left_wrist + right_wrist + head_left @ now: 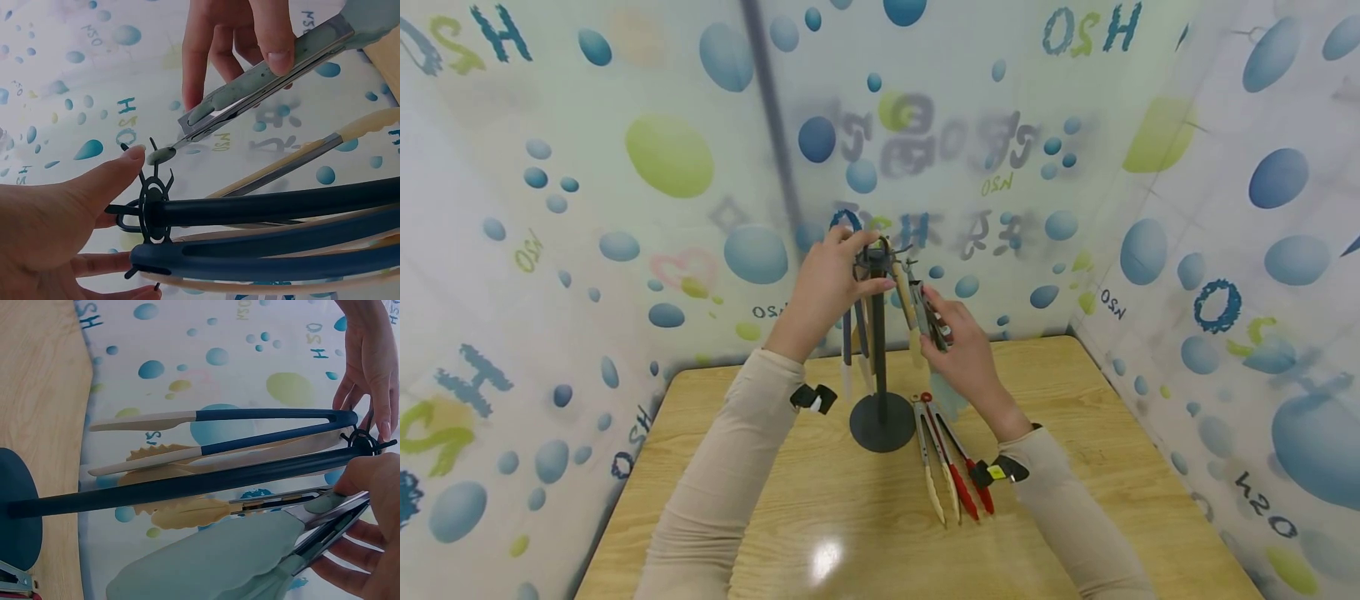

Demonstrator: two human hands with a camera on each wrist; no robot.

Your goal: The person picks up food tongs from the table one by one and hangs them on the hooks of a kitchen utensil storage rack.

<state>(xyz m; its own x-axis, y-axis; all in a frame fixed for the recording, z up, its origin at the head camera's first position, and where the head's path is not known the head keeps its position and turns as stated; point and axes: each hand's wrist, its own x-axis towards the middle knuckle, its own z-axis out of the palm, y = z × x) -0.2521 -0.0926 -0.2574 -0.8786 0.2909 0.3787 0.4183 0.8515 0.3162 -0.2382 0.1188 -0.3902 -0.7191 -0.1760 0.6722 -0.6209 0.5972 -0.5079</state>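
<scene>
A dark hanging stand [880,350] with a round base carries a ring of hooks [156,209] at its top. My left hand [827,279] grips this hook ring, thumb on one side and fingers on the other. In my right hand [966,354] are grey-green tongs [269,81], pinched near the hinge end with their broad heads pointing down. Their pull tab [162,155] overlaps a hook near my left thumb. Blue-handled tongs [269,415] hang from the stand, and tongs with cream heads [190,515] hang beside them.
Cream-tipped tongs [934,471] and red-tipped tongs [958,479] lie on the wooden table [805,517], right of the stand's base [882,432] and below my right forearm. A patterned fabric wall [685,217] rises close behind the stand and on both sides.
</scene>
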